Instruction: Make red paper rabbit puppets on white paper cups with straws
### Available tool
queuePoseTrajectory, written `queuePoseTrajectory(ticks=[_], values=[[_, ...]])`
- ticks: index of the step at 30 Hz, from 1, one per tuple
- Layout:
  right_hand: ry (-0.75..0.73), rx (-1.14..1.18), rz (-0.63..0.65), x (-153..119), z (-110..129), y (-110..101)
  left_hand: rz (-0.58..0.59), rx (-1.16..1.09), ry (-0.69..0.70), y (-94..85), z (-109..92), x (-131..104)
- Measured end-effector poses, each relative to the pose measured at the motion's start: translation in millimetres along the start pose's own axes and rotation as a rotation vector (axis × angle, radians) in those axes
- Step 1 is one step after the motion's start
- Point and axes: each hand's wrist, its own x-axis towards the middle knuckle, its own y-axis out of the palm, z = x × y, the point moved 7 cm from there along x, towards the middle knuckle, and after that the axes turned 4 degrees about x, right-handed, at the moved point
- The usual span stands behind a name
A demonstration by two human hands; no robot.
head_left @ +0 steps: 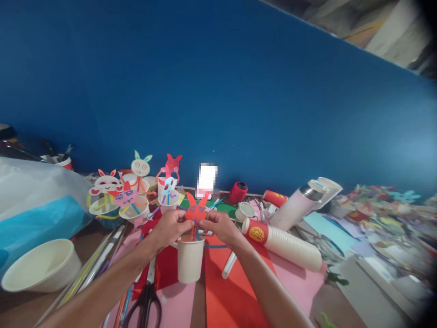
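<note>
In the head view, a red paper rabbit figure [195, 210] with long ears and a drawn face stands over a white paper cup [190, 263]. My left hand [173, 225] pinches the figure's lower left edge with thumb and fingers. On the opposite side my right hand [220, 226] is closed on its lower right edge. A blue strip hangs below the head toward the cup's mouth; where it ends inside is hidden. Black-handled scissors [147, 300] lie below my left forearm, and a white box-cutter-like tool [229, 265] lies left of my right forearm.
Several cups with paper animal figures [139, 167] stand back left. A white bowl [41, 266] sits at the left. On the right are a stack of paper cups [290, 246], a white flask [295, 205] and cluttered scraps. Red paper [235, 296] covers the middle. A blue wall [218, 91] rises behind.
</note>
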Motion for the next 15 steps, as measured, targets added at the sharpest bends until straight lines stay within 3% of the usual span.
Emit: queuePoseTrajectory(ticks=[10,15], values=[[0.063,-0.071,-0.011,0,-3,0,0.033,0.075,0.067,6.1,8,5],[0.061,-0.15,-0.028,2,-13,-1,0.063,0.082,0.026,9.8,7,3]])
